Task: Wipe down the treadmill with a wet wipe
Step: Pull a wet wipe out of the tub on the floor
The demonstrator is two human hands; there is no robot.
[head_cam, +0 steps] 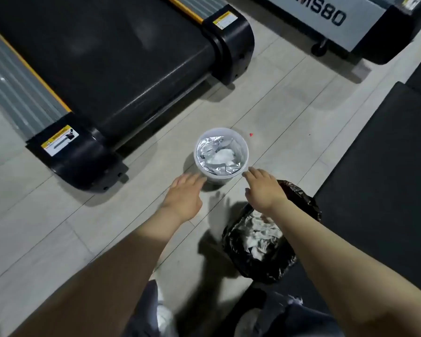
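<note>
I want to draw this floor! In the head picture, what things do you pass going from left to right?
Treadmill → left hand → white tub of wipes → right hand → black mat.

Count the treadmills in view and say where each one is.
2. One treadmill fills the upper left, its rear end facing the wipe tub. A second treadmill, marked MS80, sits at the top right, mostly cut off. More may stand outside the picture.
</note>
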